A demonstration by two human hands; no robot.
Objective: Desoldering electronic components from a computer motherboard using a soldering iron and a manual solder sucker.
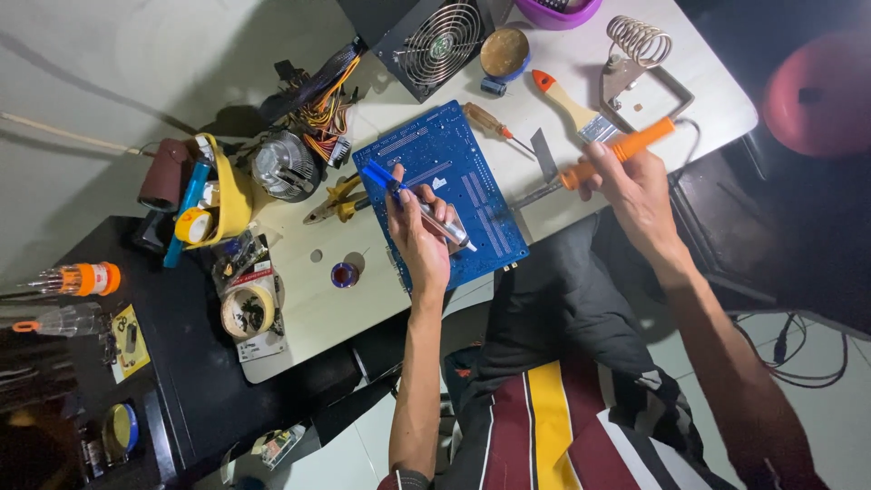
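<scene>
Head view: we work a blue rectangular circuit board (445, 186) lying flat on the pale table (308, 313).
Left hand (419, 238) grasps a blue-and-silver desoldering pump (413, 201) over the board; right hand (635, 186) grips an orange-handled soldering iron (594, 165), tip beside the board's edge.

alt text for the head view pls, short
Seen from above, a person's left hand holds a blue-tipped tool over a blue circuit board, the right hand an orange-handled soldering iron, on a cluttered white table.
</scene>
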